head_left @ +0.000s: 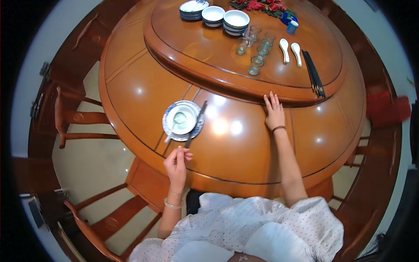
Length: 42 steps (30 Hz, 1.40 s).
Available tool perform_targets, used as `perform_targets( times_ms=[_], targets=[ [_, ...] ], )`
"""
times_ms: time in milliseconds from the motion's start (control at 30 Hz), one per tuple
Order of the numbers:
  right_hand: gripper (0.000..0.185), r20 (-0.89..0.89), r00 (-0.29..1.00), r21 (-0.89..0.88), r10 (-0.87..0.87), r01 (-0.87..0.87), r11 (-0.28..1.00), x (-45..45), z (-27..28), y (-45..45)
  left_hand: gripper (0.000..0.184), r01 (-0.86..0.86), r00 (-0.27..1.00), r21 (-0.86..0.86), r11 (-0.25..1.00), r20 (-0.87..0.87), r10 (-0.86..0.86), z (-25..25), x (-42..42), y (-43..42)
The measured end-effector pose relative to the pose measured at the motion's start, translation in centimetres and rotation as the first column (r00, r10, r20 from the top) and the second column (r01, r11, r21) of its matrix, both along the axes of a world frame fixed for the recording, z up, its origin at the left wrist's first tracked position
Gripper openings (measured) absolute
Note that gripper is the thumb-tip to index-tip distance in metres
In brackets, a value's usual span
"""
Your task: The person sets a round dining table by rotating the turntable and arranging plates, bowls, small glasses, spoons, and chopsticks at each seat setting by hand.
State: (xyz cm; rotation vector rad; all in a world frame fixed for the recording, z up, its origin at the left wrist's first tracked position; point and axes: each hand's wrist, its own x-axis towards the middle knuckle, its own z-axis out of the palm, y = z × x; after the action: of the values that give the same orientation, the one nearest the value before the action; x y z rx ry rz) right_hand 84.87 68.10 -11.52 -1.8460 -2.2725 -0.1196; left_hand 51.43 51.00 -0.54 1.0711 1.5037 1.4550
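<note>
My left hand (176, 163) is at the near edge of the table, its fingers pinched together at the lower end of the black chopsticks (199, 119). These lie slanted across the right side of a blue-and-white plate (201, 130). On that plate sits a white bowl (191, 117) with a small pale green-tinted cup or glass (179, 118) in it. A white spoon (169, 136) sticks out toward the lower left. Fingers stretched, my right hand (275, 114) rests with its fingertips against the rim of the raised wooden turntable (209, 81).
The turntable carries stacked plates (193, 9), stacked bowls (236, 19), several small glasses (256, 61), two white spoons (284, 50), more black chopsticks (313, 73), a small blue container (292, 27) and red flowers (259, 5). Wooden chairs (83, 117) surround the round table (144, 98).
</note>
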Motion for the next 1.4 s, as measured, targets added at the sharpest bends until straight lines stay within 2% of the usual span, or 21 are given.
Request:
perform_targets(
  times_ms=[67, 133, 167, 200, 267, 400, 567, 667, 733, 800, 867, 900, 933, 967, 1000, 1067, 1100, 1133, 1200, 1333, 1400],
  targets=[
    [0.075, -0.074, 0.996, 0.036, 0.041, -0.039, 0.999, 2.3, 0.0, -0.2, 0.026, -0.011, 0.999, 0.015, 1.0, -0.042, 0.011, 0.0, 5.3, 1.7],
    [0.073, -0.136, 0.989, 0.031, 0.056, -0.052, 0.998, 4.7, -0.4, -0.4, 0.025, 0.058, 0.998, -0.084, 0.995, 0.024, -0.056, -0.3, 10.9, 1.7],
    [0.072, -0.179, 0.983, 0.017, 0.049, -0.046, 0.999, 5.5, -0.7, -0.3, 0.025, 0.112, 0.993, -0.128, 0.985, -0.021, -0.115, -1.0, 13.0, 1.8],
    [0.072, -0.193, 0.979, 0.01, 0.061, -0.06, 0.998, 6.2, -0.3, -0.2, 0.025, 0.096, 0.994, -0.137, 0.986, -0.034, -0.102, -1.3, 15.2, 1.8],
    [0.067, -0.167, 0.986, 0.025, -0.008, 0.012, 1.0, 7.4, 0.1, -0.9, 0.019, 0.119, 0.991, -0.155, 0.981, -0.049, -0.128, -1.9, 19.2, 0.6],
    [0.059, -0.359, 0.933, 0.046, -0.034, 0.054, 0.998, 7.5, 0.0, -0.4, 0.015, 0.087, 0.993, -0.204, 0.975, -0.064, -0.102, -3.0, 23.4, 0.1],
    [0.06, -0.459, 0.859, 0.07, 0.225, -0.218, 0.974, 2.6, 0.4, 0.8, 0.018, 0.016, 0.998, -0.172, 0.985, -0.056, -0.026, -2.8, 24.1, 3.8],
    [0.06, -0.497, 0.808, 0.126, 0.316, -0.292, 0.948, -0.6, 0.3, 2.2, 0.02, 0.059, 0.993, -0.237, 0.97, -0.086, -0.081, -2.2, 23.8, 7.7],
    [0.058, -0.499, 0.802, 0.123, 0.329, -0.31, 0.943, -1.9, 0.7, 3.2, 0.02, 0.1, 0.972, -0.011, 0.995, -0.214, -0.1, -1.5, 23.3, 11.6],
    [0.056, -0.532, 0.783, 0.121, 0.321, -0.304, 0.945, -3.1, 0.7, 4.2, 0.022, 0.124, 0.986, 0.03, 0.992, -0.115, -0.119, -2.3, 21.7, 16.4],
    [0.054, -0.445, 0.842, 0.074, 0.304, -0.303, 0.95, -3.7, 0.4, 5.7, 0.035, 0.089, 0.996, 0.035, 0.995, 0.028, -0.09, -3.0, 19.7, 21.7],
    [0.054, -0.446, 0.844, 0.065, 0.298, -0.302, 0.951, -3.7, 0.7, 6.6, 0.035, 0.1, 0.994, 0.051, 0.994, 0.027, -0.102, -3.0, 19.0, 24.3],
    [0.053, -0.447, 0.845, 0.059, 0.292, -0.299, 0.953, -3.9, 1.0, 7.7, 0.044, 0.086, 0.993, 0.012, 0.996, 0.077, -0.087, -3.0, 18.3, 26.9],
    [0.053, -0.417, 0.854, 0.131, 0.311, -0.282, 0.951, -4.0, 1.1, 9.0, 0.054, 0.076, 0.99, -0.027, 0.997, 0.125, -0.072, -3.0, 17.5, 29.6],
    [0.053, -0.41, 0.859, 0.141, 0.307, -0.273, 0.952, -4.4, 1.1, 10.6, 0.054, 0.086, 0.988, -0.015, 0.996, 0.127, -0.084, -3.6, 16.6, 32.3],
    [0.052, -0.706, 0.664, 0.063, 0.246, -0.286, 0.956, -5.1, 0.9, 13.7, 0.064, 0.017, 0.984, -0.058, 0.998, 0.176, -0.007, -5.1, 15.0, 36.7],
    [0.052, -0.762, 0.587, 0.161, 0.274, -0.239, 0.958, -6.6, -0.2, 15.5, 0.068, -0.016, 0.984, -0.068, 0.998, 0.178, 0.028, -6.1, 13.9, 38.5],
    [0.052, -0.757, 0.594, 0.16, 0.271, -0.234, 0.959, -7.1, -0.2, 17.1, 0.068, -0.009, 0.983, -0.067, 0.998, 0.185, 0.021, -6.2, 13.4, 39.8],
    [0.052, -0.885, 0.452, -0.009, 0.117, -0.266, 0.964, -8.2, 0.7, 20.4, 0.07, -0.061, 0.973, -0.147, 0.987, 0.21, 0.092, -6.2, 12.3, 42.8],
    [0.057, -0.926, 0.376, -0.071, 0.03, -0.252, 0.965, -11.5, 1.2, 26.7, 0.075, -0.074, 0.976, -0.116, 0.99, 0.198, 0.096, -6.7, 9.4, 47.4],
    [0.062, -0.975, 0.133, -0.212, -0.177, -0.321, 0.923, -12.6, 2.1, 28.8, 0.075, -0.159, 0.982, -0.139, 0.977, 0.078, 0.171, -6.6, 8.8, 48.7]
  ],
)
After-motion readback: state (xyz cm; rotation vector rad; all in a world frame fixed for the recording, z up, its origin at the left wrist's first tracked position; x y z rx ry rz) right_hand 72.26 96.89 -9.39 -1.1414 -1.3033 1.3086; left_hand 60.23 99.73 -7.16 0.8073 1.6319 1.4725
